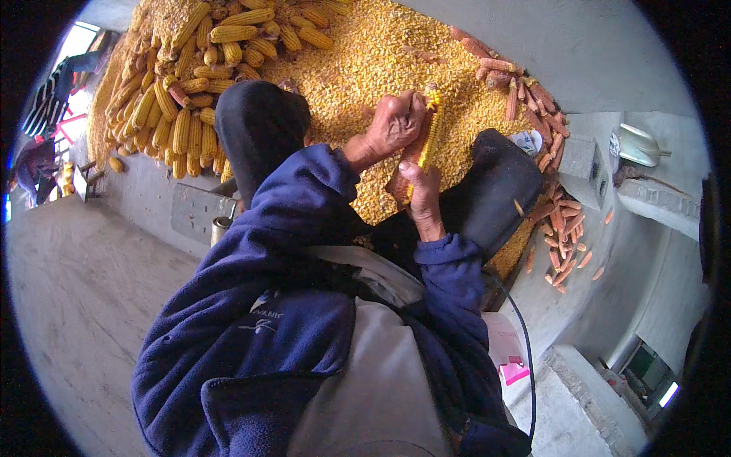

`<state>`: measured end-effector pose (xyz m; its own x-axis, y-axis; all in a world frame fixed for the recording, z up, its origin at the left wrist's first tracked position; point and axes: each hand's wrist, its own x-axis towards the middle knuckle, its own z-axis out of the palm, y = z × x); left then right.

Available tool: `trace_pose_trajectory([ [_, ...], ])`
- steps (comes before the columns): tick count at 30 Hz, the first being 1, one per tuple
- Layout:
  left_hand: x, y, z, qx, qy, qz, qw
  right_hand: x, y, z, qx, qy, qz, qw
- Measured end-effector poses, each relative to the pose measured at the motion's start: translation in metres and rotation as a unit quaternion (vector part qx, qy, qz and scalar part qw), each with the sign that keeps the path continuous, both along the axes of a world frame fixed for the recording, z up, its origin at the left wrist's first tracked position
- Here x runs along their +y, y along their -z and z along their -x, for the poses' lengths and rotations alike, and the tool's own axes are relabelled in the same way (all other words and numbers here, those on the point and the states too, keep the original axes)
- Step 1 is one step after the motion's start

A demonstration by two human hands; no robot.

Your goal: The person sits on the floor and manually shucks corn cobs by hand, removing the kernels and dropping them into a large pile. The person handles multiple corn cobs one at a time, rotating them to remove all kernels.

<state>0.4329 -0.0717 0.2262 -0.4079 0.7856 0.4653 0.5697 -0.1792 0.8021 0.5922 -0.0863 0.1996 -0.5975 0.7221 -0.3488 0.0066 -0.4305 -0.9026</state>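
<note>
My right hand (422, 185) grips the lower part of an ear of corn (432, 134), thumb on top. Yellow kernels cover the ear's right side. Along its left runs a bare reddish strip; whether this is the same ear or a second cob, I cannot tell. My left hand (395, 123) is curled into a fist around the upper end, its fingertips hidden. Beneath both hands spreads a heap of loose corn kernels (342, 68), between my bent knees. To the left lies a pile of unshelled yellow ears (194, 137).
Bare reddish cobs (562, 228) lie at the right, some along the wall. Near them stand a hollow concrete block (582, 165) and a metal scoop (638, 145). A black cable (526, 331) runs beside my right side. A metal can (220, 228) stands by my left knee. Another person (48, 103) is at far left.
</note>
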Motion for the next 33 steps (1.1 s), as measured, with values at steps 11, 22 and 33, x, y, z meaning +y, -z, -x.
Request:
trace_pose_trajectory([
  [11, -0.004, -0.017, 0.007, -0.073, 0.008, 0.087, 0.994, -0.009, -0.037, 0.012, -0.017, -0.01, -0.087, 0.996],
  [22, -0.003, -0.02, 0.008, -0.193, 0.001, 0.111, 0.975, -0.009, -0.034, 0.016, 0.001, 0.017, -0.082, 0.996],
  [33, 0.002, -0.012, 0.01, -0.095, -0.028, 0.079, 0.992, -0.012, -0.038, 0.016, 0.026, -0.024, -0.047, 0.998],
])
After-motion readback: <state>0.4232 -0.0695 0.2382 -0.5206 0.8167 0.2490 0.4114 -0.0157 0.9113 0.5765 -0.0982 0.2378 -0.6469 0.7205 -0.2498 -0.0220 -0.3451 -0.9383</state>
